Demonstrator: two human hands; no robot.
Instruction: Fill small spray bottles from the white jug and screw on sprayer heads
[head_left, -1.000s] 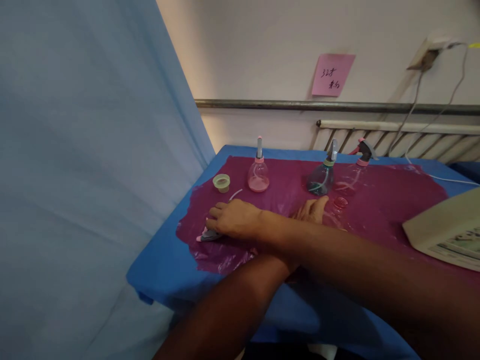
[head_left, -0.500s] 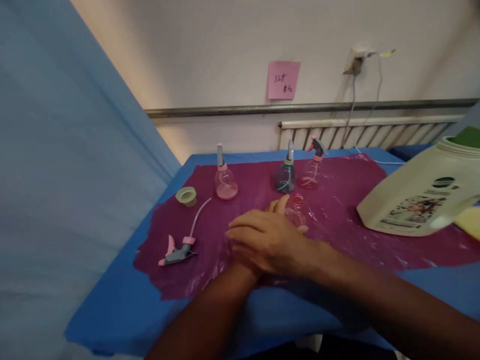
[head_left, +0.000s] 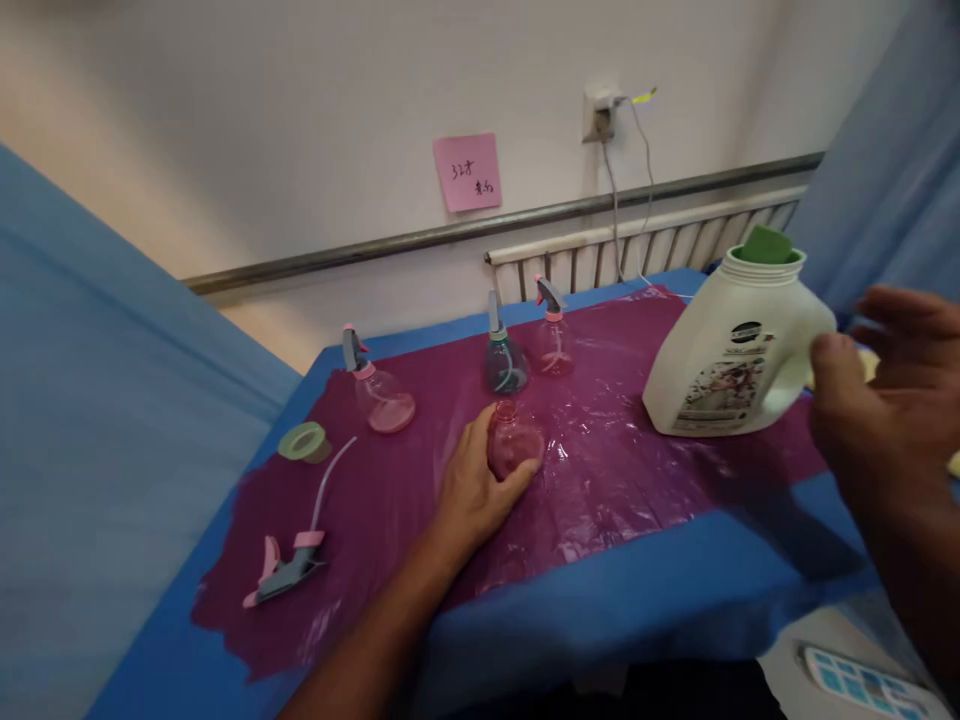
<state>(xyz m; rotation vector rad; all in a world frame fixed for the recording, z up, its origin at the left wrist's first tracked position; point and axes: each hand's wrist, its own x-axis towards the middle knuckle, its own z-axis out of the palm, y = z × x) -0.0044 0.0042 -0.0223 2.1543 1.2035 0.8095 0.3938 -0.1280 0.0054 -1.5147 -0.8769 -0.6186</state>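
Observation:
My left hand [head_left: 474, 478] is wrapped round a clear pinkish spray bottle [head_left: 514, 444], which stands on the purple sheet with its pink neck uncovered. Off to the right, my right hand [head_left: 892, 385] is raised with fingers apart, beside the handle side of a big cream detergent jug [head_left: 721, 365]. A green piece [head_left: 765, 245] sits in the jug's mouth. At the left lies a grey and pink spray head [head_left: 289, 572] with its thin tube. Behind it rests a pale green funnel-like cup [head_left: 306, 443].
Three bottles with spray heads stand behind: one with pink liquid [head_left: 388, 405], a teal one [head_left: 505, 365] and a pinkish one [head_left: 555, 347]. A purple plastic sheet [head_left: 600, 440] covers part of the blue table [head_left: 600, 570]. A wall socket [head_left: 600, 115] carries cables.
My right hand has moved from over my left hand to the right, near the jug. My left hand still holds the bottle. The view has turned rightward.

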